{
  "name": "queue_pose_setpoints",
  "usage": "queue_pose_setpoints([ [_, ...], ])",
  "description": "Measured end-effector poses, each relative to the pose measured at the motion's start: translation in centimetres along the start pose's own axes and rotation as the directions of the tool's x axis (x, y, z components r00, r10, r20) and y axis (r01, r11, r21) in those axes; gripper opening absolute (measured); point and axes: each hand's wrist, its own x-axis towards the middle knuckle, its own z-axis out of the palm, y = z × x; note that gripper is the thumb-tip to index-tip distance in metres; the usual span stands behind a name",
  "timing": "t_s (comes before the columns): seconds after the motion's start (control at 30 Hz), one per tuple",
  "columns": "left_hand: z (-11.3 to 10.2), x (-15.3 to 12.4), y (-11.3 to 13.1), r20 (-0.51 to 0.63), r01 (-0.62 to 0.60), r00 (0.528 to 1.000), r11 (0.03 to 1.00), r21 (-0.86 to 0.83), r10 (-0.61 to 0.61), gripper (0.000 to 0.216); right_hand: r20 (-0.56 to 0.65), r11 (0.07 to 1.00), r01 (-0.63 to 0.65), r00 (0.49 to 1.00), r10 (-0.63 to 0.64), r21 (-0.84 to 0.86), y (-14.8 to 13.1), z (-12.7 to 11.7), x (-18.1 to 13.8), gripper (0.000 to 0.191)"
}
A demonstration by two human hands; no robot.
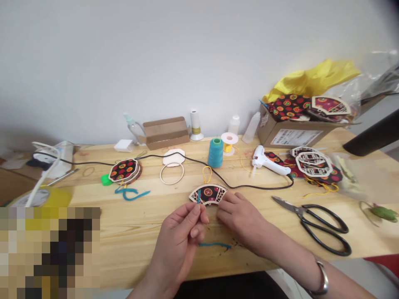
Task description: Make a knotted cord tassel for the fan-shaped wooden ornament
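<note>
left hand (183, 232): low centre, grip pinching teal cord (198, 198) between thumb and forefinger, cord end upright against fan's left edge
right hand (240, 216): just beside, fingers bent together, tips touching fan's lower right corner; grip pinching or only pressing, cannot tell
fan (208, 193): wooden fretwork over dark patterned cloth, flat on surface (124, 232), just beyond both hands, yellow loop (207, 174) at top
teal strand (215, 245): on surface between wrists
black cable (249, 187): running behind fan
spool (215, 153), ring (172, 173), glue gun (269, 163): further back
scissors (318, 224): right, well apart from hands
box (293, 133): back right, holding more patterned pieces
</note>
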Motion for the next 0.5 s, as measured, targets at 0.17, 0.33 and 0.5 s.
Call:
queue_pose_setpoints([
  [0.17, -0.3, 0.0, -0.1, -0.011, -0.001, 1.0, 1.0, -0.018, 0.001, 0.012, -0.079, 0.963, -0.047, 0.994, 0.07, 0.264, 0.4, 0.0, -0.2, 0.014],
  [0.33, -0.5, 0.1, -0.2, -0.019, 0.019, 1.0, 1.0, -0.023, -0.02, 0.014, -0.064, 0.459, -0.167, 0.893, 0.446, 0.872, 1.5, -1.7, -0.5, 0.014],
  [0.5, -0.3, 0.3, -0.6, -0.023, 0.047, 0.999, 0.999, -0.02, -0.047, 0.023, 0.08, -0.04, -0.069, 0.855, 0.512, 0.997, 2.7, -3.2, 0.3, 0.019],
])
